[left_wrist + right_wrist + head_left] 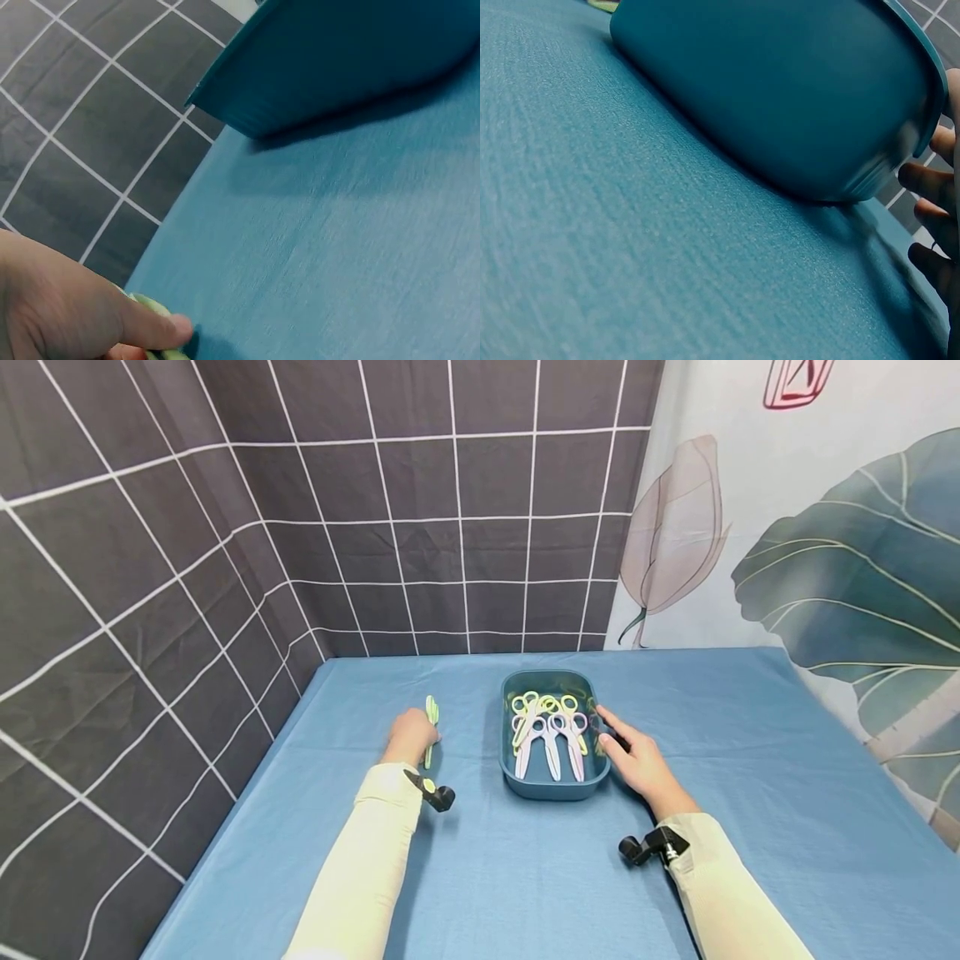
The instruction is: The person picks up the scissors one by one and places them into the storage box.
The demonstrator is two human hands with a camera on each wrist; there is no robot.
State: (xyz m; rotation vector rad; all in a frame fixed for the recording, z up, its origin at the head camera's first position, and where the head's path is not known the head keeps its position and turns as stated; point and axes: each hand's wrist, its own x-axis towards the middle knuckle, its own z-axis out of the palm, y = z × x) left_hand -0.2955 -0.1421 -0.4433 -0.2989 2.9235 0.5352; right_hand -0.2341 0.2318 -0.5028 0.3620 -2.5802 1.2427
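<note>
My left hand (409, 737) pinches a pair of light green scissors (431, 710) above or on the cloth, left of the bin; which of the two I cannot tell. In the left wrist view the thumb presses on the green scissors (154, 304), mostly hidden by the hand. Several pastel scissors (553, 735), yellow-green, white, pale blue and pink, lie inside a dark teal bin (555, 791), their blades pointing toward me. My right hand (642, 765) rests at the bin's right rim, fingers extended; the right wrist view shows fingers (928, 184) beside the bin wall (772, 90).
A blue cloth (495, 877) covers the table. Behind and to the left hangs a dark grid-patterned curtain (420, 485); a white leaf-print sheet (682, 585) hangs at the right. Black camera mounts (431, 789) sit on both wrists.
</note>
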